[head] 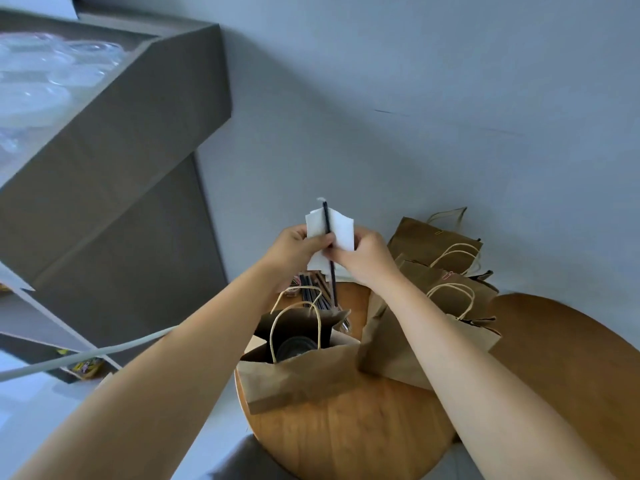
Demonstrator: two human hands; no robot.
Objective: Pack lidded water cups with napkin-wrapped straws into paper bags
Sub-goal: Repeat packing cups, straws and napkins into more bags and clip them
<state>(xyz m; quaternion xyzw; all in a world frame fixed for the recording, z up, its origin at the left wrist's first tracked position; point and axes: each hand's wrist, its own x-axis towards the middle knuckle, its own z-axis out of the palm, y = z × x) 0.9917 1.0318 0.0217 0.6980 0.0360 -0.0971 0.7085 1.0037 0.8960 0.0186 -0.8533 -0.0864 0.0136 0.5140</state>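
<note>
The left hand (299, 245) and the right hand (363, 258) meet in the air above the far edge of the tabletop (346, 427), each pinching the white napkin (337, 230) with fingers curled round it; the left thumb lies across the paper right at the black straw (328, 244). The straw stands nearly upright against the middle of the napkin, its long axis running from a tip just above the paper's top edge down past both hands to a free lower end. The napkin's two flaps stand open on either side of it, so the wrap is, by my reading, only begun.

Straight below that lower end, nearer the person, the open paper bag (294, 379) stands at the left edge of the tabletop with its mouth up and its looped handles raised; a dark round lid of a cup (298, 346) shows inside. The coming move turns on this: the bag lies down and toward the body from the hands, almost in line with the straw's axis, so the bundle could go in end first (neither hand looks clearly nearer the mouth).

Spare straws (313, 296) lie at the far edge, and folded bags (436, 278) are heaped toward the right.
</note>
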